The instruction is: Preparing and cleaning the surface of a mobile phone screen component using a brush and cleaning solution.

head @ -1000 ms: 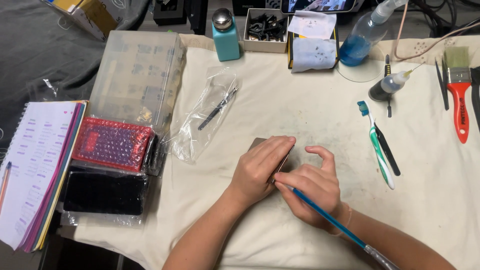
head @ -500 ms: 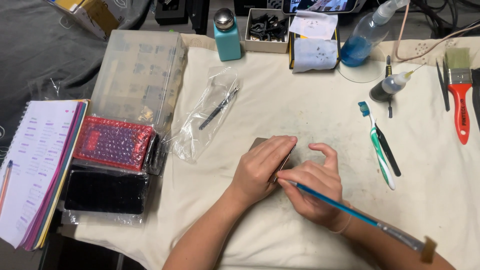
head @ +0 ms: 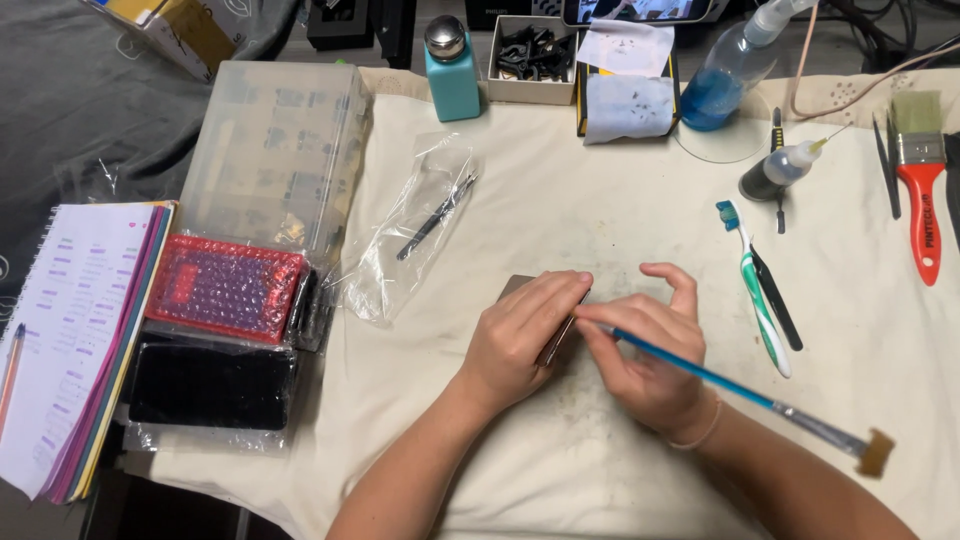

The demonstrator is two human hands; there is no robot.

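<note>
My left hand [head: 520,335] lies over a small dark flat device [head: 559,339] on the cream cloth [head: 600,220], gripping it and covering most of it. My right hand [head: 645,345] touches the device's right edge with its fingertips. It also holds a thin blue-handled brush [head: 740,388], whose handle end meets the device and whose bristles point toward the lower right.
A green and white toothbrush [head: 760,295] and black tweezers [head: 778,300] lie right of my hands. A clear bag with a tool [head: 415,225] is to the upper left. Bubble-wrapped red [head: 225,288] and black [head: 210,385] packs, a notebook [head: 75,330], bottles and a red paintbrush [head: 920,190] ring the cloth.
My right hand has swung the brush so its bristle end sits lower right and fully in view. My left hand stays on the device.
</note>
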